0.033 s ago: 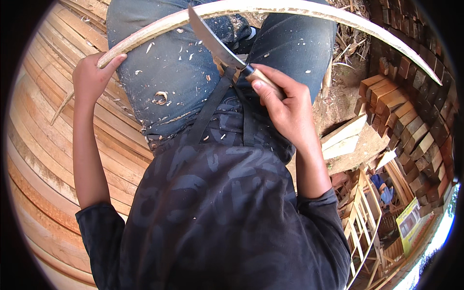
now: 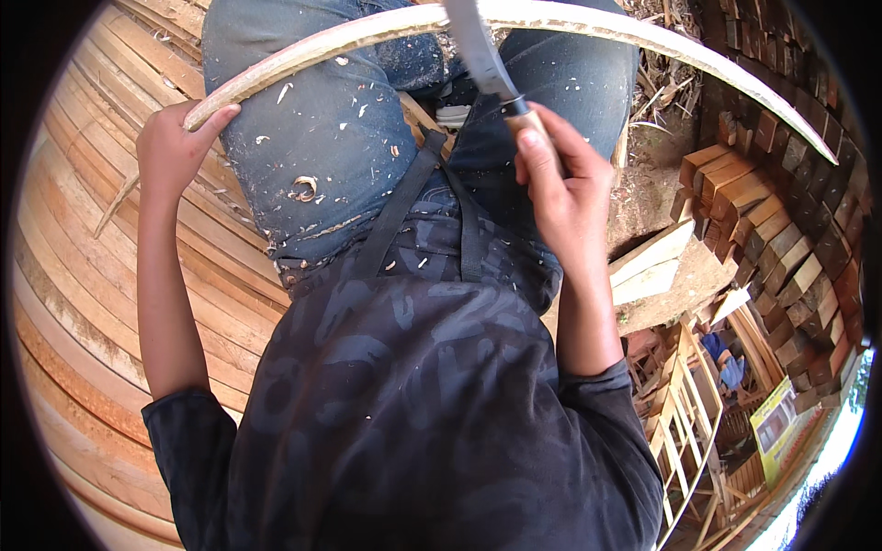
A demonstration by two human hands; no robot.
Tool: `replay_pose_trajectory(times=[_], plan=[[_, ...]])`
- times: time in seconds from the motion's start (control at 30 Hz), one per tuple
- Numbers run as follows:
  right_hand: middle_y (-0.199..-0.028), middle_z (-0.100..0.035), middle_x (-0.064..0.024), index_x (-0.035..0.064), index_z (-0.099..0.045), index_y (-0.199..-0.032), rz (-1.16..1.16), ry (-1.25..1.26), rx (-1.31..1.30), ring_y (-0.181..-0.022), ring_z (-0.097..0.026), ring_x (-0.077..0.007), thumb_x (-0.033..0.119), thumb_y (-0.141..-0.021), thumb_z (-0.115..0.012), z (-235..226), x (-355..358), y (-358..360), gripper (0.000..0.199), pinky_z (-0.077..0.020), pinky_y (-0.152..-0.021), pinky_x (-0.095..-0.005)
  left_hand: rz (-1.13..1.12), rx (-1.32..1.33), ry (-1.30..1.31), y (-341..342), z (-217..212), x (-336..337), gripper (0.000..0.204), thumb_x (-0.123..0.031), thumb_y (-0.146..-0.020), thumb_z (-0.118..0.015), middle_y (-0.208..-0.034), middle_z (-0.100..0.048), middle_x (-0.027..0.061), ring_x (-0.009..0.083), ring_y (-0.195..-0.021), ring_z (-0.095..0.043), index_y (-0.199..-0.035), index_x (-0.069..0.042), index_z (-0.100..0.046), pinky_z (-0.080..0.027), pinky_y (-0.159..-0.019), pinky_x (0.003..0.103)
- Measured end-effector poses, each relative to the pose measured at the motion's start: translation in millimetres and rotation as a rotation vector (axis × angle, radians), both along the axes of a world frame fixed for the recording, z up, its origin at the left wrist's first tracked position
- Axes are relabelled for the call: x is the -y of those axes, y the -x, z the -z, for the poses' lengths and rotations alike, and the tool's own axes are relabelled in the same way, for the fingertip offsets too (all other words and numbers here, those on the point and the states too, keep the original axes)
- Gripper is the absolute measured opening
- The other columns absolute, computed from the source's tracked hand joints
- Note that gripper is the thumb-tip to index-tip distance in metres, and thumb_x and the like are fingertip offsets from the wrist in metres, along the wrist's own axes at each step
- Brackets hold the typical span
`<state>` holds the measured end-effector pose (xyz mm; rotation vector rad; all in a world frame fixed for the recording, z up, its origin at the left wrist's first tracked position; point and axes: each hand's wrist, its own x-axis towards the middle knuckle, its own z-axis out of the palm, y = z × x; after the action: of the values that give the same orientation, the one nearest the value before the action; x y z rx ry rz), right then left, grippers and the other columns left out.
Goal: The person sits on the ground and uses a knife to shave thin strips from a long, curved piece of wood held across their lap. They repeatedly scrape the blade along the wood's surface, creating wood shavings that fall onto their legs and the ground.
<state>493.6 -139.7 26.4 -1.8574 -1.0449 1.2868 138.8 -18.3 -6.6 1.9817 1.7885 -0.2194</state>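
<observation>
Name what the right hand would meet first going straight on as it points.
The right hand would likely meet the long, pale, curved wooden strip first, though depth is unclear.

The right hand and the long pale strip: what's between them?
In the head view, the knife's blade stretches from the right hand toward the pale strip and overlaps it in the picture; whether they touch, I can't tell.

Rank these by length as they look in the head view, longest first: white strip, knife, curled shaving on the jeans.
Largest: white strip
Next: knife, its tip cut off by the frame
Smallest: curled shaving
</observation>
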Motion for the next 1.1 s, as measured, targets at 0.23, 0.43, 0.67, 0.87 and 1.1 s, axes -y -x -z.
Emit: replay_pose_trajectory(times=[0.23,0.43,0.67,0.87,1.1], plan=[[-0.064,-0.053,0.0010,-0.0033,-0.056,-0.122,0.067,0.079,0.039,-0.056,-0.048,-0.0043,0.018,-0.094,-0.057,-16,1,-10,0.035,-0.0376,-0.051,-0.0194,0.007,-0.030,0.015,1,3,-1,0.057,-0.062,-0.074,-0.063,-0.053,-0.056,0.0081,0.0224,-0.052,-0.056,-0.075,-0.006,-0.071,-0.041,-0.053,0.034],[-0.062,-0.049,0.0032,-0.0006,-0.059,-0.115,0.215,-0.065,0.080,-0.050,-0.042,-0.0011,0.021,-0.095,-0.055,3,-5,-34,0.029,-0.0298,-0.043,-0.0173,0.007,0.005,-0.004,4,4,1,0.057,-0.063,-0.074,-0.063,-0.055,-0.059,0.0088,0.0235,-0.054,-0.059,-0.078,-0.006,-0.073,-0.043,-0.054,0.034],[-0.062,-0.051,0.0019,-0.0015,-0.058,-0.117,0.359,-0.060,-0.049,-0.051,-0.042,-0.0012,0.021,-0.096,-0.054,1,-9,-23,0.031,-0.0308,-0.045,-0.0171,0.021,0.005,0.011,1,-1,-1,0.047,-0.049,-0.077,-0.066,-0.055,-0.053,0.0116,0.0224,-0.052,-0.053,-0.075,-0.001,-0.067,-0.039,-0.053,0.034],[-0.061,-0.049,0.0029,-0.0026,-0.058,-0.114,0.232,-0.045,0.058,-0.051,-0.042,-0.0015,0.019,-0.096,-0.054,-17,-8,-16,0.029,-0.0307,-0.045,-0.0171,-0.004,-0.003,0.022,2,0,1,0.056,-0.059,-0.074,-0.064,-0.053,-0.055,0.0103,0.0240,-0.051,-0.054,-0.069,-0.004,-0.068,-0.040,-0.051,0.034],[-0.063,-0.046,0.0036,-0.0021,-0.057,-0.115,0.078,0.049,-0.006,-0.054,-0.042,-0.0019,0.022,-0.097,-0.052,-10,-1,8,0.031,-0.0307,-0.044,-0.0174,0.018,0.000,0.036,0,0,-2,0.058,-0.061,-0.073,-0.063,-0.054,-0.056,0.0098,0.0233,-0.052,-0.055,-0.069,-0.004,-0.068,-0.040,-0.052,0.034]])
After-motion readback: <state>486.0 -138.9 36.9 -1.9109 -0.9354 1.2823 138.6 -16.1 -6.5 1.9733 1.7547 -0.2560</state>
